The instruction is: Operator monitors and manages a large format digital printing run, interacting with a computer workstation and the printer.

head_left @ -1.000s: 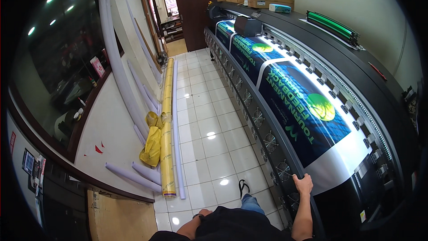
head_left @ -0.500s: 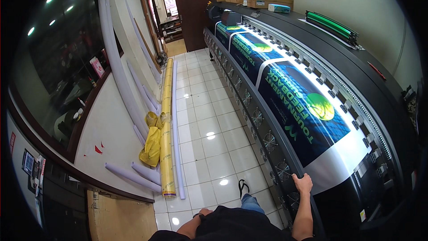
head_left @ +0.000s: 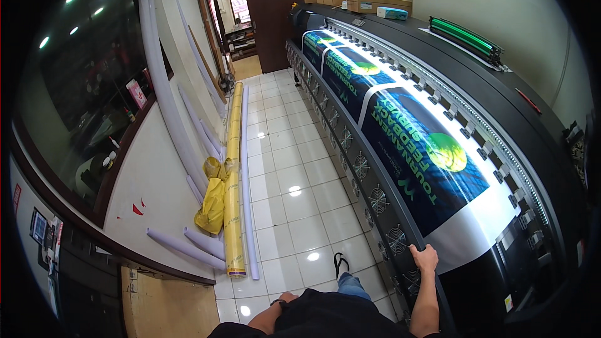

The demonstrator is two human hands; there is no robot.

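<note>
On the right runs a long dark wide-format printer with a printed banner sheet sloping down its front. The sheet bears repeated dark blue panels with green lettering and a yellow-green ball, and ends in a white strip at the near side. My right hand curls over the top edge of the printer's black fan bar, beside that white strip. Low at my waist is my left hand, with a dark band at the wrist; its fingers are mostly hidden against my black shirt.
White floor tiles form an aisle left of the printer. Along the wall lie a long yellow-wrapped roll, a thin white tube and crumpled yellow wrapping. Cardboard boxes and a green-black cartridge-like unit sit atop the printer.
The dark carriage at the printer's far end has slid farther away, off the sheet. The printed sheet has shifted slightly down toward the fan bar. Both hands stay in place.
</note>
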